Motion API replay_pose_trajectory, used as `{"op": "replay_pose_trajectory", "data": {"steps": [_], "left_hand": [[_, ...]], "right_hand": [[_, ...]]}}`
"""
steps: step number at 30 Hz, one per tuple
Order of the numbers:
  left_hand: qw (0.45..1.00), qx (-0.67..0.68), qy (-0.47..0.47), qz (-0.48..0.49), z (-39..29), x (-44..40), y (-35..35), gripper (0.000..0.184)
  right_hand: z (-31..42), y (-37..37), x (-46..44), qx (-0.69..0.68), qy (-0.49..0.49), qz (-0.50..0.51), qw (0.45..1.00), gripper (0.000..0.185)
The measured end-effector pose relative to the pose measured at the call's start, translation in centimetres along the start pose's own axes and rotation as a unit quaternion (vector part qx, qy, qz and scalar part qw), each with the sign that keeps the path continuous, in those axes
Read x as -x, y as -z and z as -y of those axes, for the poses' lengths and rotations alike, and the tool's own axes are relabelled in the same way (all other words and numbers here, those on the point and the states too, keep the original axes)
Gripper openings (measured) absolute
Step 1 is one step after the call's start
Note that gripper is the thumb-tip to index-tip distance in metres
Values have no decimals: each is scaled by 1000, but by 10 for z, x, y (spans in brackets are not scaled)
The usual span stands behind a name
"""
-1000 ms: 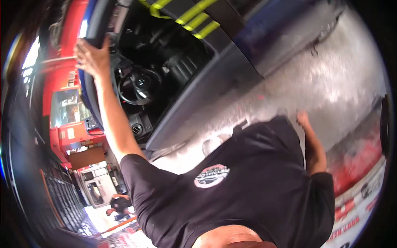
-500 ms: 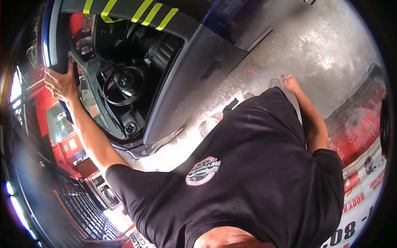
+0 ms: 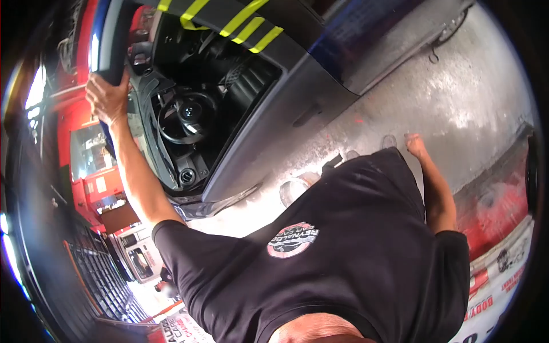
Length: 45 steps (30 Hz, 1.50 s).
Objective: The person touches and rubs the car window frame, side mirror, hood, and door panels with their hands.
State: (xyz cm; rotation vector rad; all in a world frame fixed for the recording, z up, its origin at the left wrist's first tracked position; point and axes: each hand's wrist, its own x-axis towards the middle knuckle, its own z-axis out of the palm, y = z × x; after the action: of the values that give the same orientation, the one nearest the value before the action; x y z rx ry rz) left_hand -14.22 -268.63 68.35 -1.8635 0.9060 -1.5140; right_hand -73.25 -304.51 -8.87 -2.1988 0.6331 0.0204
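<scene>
My left hand (image 3: 108, 102) is closed round the blue and black upper edge (image 3: 108, 51) of a car's side window frame, thumb on the inner side. Through the window opening below it show the steering wheel (image 3: 187, 114) and a dark seat. Yellow tape strips (image 3: 243, 26) cross the dark pillar behind the window. The dull grey door (image 3: 251, 120) has a recessed handle (image 3: 307, 114). My right hand (image 3: 414, 144) hangs low beside my body, over the floor. Its fingers look loosely curled, with nothing visible in them.
The worn concrete floor (image 3: 452, 108) stretches along the car, my shoe (image 3: 389, 141) on it. A round metal-coloured container (image 3: 294, 190) stands between me and the door. At left are red shop furniture (image 3: 103, 183) and a metal grille (image 3: 100, 274). A printed banner (image 3: 492, 286) is behind me.
My view has turned, so the car and floor sit further right and slightly lower. My left hand stays on the frame edge; my right hand still hangs at my side.
</scene>
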Motion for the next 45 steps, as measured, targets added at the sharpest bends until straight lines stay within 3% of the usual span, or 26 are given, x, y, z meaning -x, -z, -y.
{"op": "replay_pose_trajectory", "data": {"steps": [2,4,6,7,8,9,10,11,12,13,14,15,16,18,19,20,22,24,26,29,30,34,36,45], "left_hand": [[1000,19,-7,-7,2,-2,1,94],[1000,2,-4,5,1,-2,6,93],[999,-25,15,44,0,-1,5,90],[998,-43,-6,38,3,-1,0,87],[1000,5,8,18,7,0,-3,84],[997,62,31,35,10,1,-8,86],[991,93,72,55,1,-6,18,86],[989,98,96,50,-6,-15,54,81],[991,98,93,4,-5,-14,55,84],[987,136,87,7,0,-8,49,85],[979,146,137,28,0,-4,52,86],[975,167,143,-26,1,-1,52,88],[964,202,160,65,6,-1,54,92],[944,238,210,94,6,9,61,95],[956,196,218,-25,0,21,51,80],[973,91,210,-31,0,26,25,91],[955,135,265,-14,-12,26,-7,97],[954,107,278,-27,-11,30,11,94],[942,162,293,-4,-13,31,-2,98],[940,177,290,-31,-14,34,-11,95],[940,180,287,-36,-13,35,-12,94],[942,166,288,-34,-13,39,-11,92],[945,166,276,-47,-11,43,-13,89],[924,188,322,-82,-13,89,-4,68]], "right_hand": [[21,10,-5,-44,-97,46,993,40],[9,6,-15,-80,-73,71,992,43],[-51,-28,-28,66,35,48,996,44],[-30,-11,-26,11,59,23,998,44],[-49,-14,-38,96,171,6,981,41],[-7,18,-35,88,46,103,990,39],[-61,-13,-48,103,104,57,988,36],[-69,-11,-49,-7,31,73,997,33],[-7,31,-39,-95,-59,139,984,34],[11,38,-38,-151,-120,144,971,36],[4,40,-41,-287,-160,174,928,45],[23,55,-44,-274,-123,176,937,48],[46,65,-43,-261,-84,183,944,52],[103,81,-67,-219,-82,201,951,51],[151,96,-69,-187,-98,211,954,47],[142,94,-93,-161,-85,231,956,47],[172,96,-116,-152,-18,185,971,40],[209,107,-145,-59,22,186,981,41],[260,114,-168,-13,219,108,970,40],[395,141,-149,-43,330,32,942,39],[430,147,-144,-82,359,7,930,38],[566,193,-132,52,514,-109,849,35],[625,213,-136,94,594,-170,781,36],[811,287,-214,308,640,-357,607,55]]}}
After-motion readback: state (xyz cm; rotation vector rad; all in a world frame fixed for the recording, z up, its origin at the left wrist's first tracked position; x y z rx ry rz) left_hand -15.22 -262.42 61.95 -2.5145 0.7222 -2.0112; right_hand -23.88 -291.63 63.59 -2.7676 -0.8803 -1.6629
